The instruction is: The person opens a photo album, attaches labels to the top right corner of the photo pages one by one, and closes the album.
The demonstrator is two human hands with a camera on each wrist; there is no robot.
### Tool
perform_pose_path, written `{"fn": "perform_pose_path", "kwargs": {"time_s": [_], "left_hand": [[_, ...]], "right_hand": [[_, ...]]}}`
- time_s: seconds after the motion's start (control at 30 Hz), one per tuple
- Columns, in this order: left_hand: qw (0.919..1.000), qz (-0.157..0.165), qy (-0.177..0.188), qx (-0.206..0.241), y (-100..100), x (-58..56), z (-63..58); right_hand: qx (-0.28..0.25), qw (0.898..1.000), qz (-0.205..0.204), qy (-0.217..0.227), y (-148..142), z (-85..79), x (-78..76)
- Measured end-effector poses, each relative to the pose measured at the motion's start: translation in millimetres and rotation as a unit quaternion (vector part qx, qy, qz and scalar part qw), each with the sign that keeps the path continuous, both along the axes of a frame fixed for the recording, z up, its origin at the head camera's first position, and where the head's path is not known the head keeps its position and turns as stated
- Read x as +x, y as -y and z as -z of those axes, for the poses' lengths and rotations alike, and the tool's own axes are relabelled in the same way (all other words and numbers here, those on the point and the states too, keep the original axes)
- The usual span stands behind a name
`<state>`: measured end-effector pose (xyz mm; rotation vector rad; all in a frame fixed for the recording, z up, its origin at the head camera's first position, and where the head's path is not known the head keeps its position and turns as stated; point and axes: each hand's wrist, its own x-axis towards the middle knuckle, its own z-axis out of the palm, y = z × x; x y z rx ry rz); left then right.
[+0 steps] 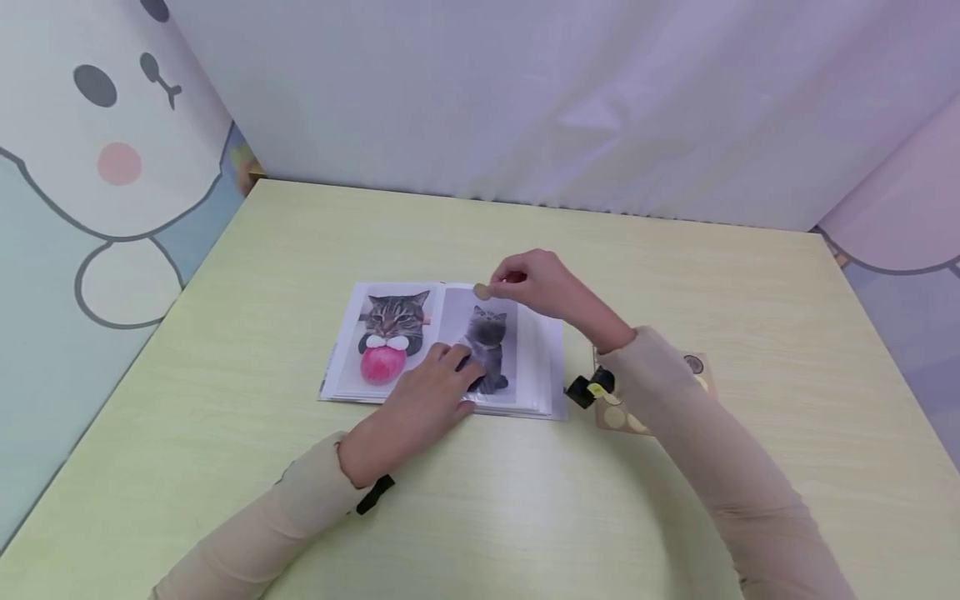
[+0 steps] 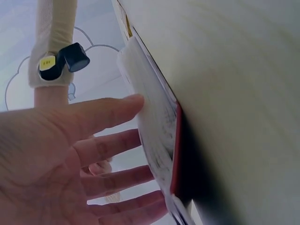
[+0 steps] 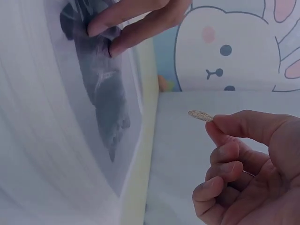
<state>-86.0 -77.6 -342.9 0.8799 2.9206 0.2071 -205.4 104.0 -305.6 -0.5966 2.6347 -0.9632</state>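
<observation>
A photo album (image 1: pixel 534 367) lies spread on the table. Its left page carries a tabby cat picture (image 1: pixel 397 315) with a pink ball, its right page a grey cat picture (image 1: pixel 491 333). My left hand (image 1: pixel 423 400) rests on the lower part of the right page, fingers extended over the grey cat; in the left wrist view its thumb lies at the album's near edge. Above the top of that page, my right hand (image 1: pixel 543 285) pinches a small round sticker (image 3: pixel 200 115) between thumb and forefinger, its other fingers curled. The sticker appears held apart from the page.
To the album's right lies a brown sheet of round stickers (image 1: pixel 615 417), partly covered by my right forearm. A pale wooden table (image 1: pixel 480 517) bears everything. A white curtain (image 1: pixel 525 108) hangs behind it, with cartoon-printed cloth (image 1: pixel 90 200) at the left side.
</observation>
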Motion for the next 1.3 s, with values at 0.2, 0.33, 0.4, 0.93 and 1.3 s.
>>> {"fn": "perform_pose_path", "kwargs": {"time_s": [0.2, 0.33, 0.4, 0.93, 1.3], "left_hand": [[1.0000, 0.001, -0.008, -0.005, -1.2, 0.4, -0.6], [1.0000, 0.000, -0.008, -0.005, -0.9, 0.5, -1.0], [1.0000, 0.000, -0.008, -0.005, -0.7, 0.4, -0.8], [0.9998, 0.006, -0.019, -0.004, -0.8, -0.9, 1.4], [0.9997, 0.004, -0.024, -0.008, -1.0, -1.2, 1.2]], "right_hand": [[-0.044, 0.996, 0.004, 0.075, 31.2, 16.6, -14.5], [-0.060, 0.991, 0.017, 0.120, 49.5, 22.9, -22.9], [-0.064, 0.988, 0.023, 0.135, 57.0, 25.5, -26.1], [-0.099, 0.974, 0.064, 0.194, 78.7, 38.8, -35.5], [-0.084, 0.975, 0.073, 0.195, 79.0, 42.2, -38.5]]}}
